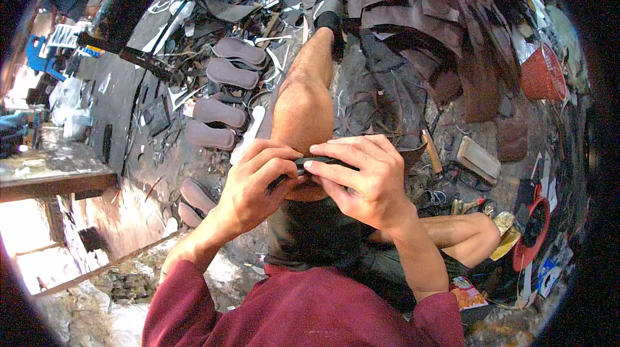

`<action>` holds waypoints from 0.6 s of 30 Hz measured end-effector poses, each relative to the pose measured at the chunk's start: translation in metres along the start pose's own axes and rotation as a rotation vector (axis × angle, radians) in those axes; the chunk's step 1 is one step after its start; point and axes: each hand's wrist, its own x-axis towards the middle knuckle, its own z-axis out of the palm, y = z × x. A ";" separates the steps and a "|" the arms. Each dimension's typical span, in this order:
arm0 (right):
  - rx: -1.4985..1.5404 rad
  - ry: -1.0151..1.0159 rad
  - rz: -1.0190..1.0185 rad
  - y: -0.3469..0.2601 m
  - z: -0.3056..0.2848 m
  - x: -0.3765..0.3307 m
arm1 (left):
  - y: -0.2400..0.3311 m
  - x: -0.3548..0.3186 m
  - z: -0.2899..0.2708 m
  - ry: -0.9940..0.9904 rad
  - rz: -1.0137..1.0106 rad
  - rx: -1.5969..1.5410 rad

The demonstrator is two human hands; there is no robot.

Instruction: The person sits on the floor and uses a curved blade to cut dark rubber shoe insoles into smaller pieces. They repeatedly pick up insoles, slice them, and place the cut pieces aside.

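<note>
My left hand (255, 185) and my right hand (365, 179) meet over my bent knee. Both pinch a thin dark strip (318, 161) between thumb and fingers, one at each end. Most of the strip is covered by my fingers, and what it belongs to I cannot make out. To the left of my leg, brown shoe soles (219, 112) lie in pairs on the ground. Another pair of soles (197, 199) rests closer to my left forearm.
Overlapping brown sheets (426, 17) are heaped at the far right. A wooden-handled tool (431, 152) and a pale block (478, 159) lie right of my hands. A red basket (542, 73) stands beyond. Scraps cover the floor; a wooden table (58, 184) is at left.
</note>
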 end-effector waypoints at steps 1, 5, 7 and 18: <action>-0.013 0.037 -0.020 -0.001 0.003 0.001 | -0.001 0.001 0.000 -0.005 0.005 -0.002; 0.034 0.011 -0.007 0.001 0.007 0.002 | 0.000 0.005 -0.004 -0.003 -0.087 -0.071; 0.033 -0.004 0.051 -0.003 0.008 0.005 | 0.007 0.003 -0.006 -0.002 -0.352 -0.206; 0.164 0.050 0.280 -0.004 0.016 0.001 | -0.009 0.010 -0.002 -0.089 -0.187 -0.312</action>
